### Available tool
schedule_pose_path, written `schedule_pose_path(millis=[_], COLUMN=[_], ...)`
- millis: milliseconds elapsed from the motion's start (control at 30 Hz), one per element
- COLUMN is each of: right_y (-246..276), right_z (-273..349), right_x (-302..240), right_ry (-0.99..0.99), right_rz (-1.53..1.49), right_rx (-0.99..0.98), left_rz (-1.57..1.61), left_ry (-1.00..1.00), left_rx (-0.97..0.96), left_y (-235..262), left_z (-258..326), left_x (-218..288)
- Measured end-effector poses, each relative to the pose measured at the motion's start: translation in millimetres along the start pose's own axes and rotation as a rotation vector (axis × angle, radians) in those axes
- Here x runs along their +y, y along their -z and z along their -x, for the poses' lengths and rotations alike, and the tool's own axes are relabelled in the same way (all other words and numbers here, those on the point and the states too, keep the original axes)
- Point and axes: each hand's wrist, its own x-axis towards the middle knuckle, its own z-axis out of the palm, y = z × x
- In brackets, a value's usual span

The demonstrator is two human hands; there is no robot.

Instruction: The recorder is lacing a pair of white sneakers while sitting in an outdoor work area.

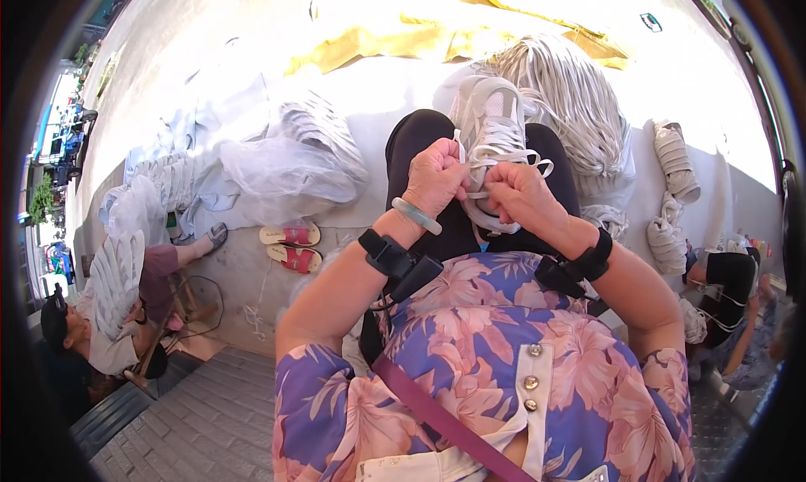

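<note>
Here, a white sneaker (491, 138) rests on the person's lap, its lace (504, 150) already threaded across most eyelets; judging by that, only the end nearest the body seems left. The left hand (435, 180) and right hand (520, 196) meet there, fingers pinched shut on lace ends.

One fisheye head camera looking steeply down the person's own chest, sitting very near the left hand (432, 180) and right hand (522, 198) over the lap, edges bending outward, showing ground and co-workers at both sides.
</note>
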Motion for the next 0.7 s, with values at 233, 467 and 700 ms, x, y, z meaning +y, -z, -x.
schedule_pose_path(millis=[233, 467, 700], right_y=[1.0, -6.1, -0.4], right_z=[-7.6, -8.1, -9.5], right_x=[12.1, 12.3, 17.2], right_ry=[0.158, 0.247, 0.239], right_rz=[0.259, 0.406, 0.425], right_rx=[0.111, 0.243, 0.281], left_rz=[-0.062, -0.233, -0.429], left_ry=[-0.193, -0.335, -0.573], left_rx=[0.131, 0.243, 0.291], left_y=[-9.9, -13.0, -21.7], left_z=[-16.5, -26.4, -8.8], left_x=[-14.9, -32.6, -16.4])
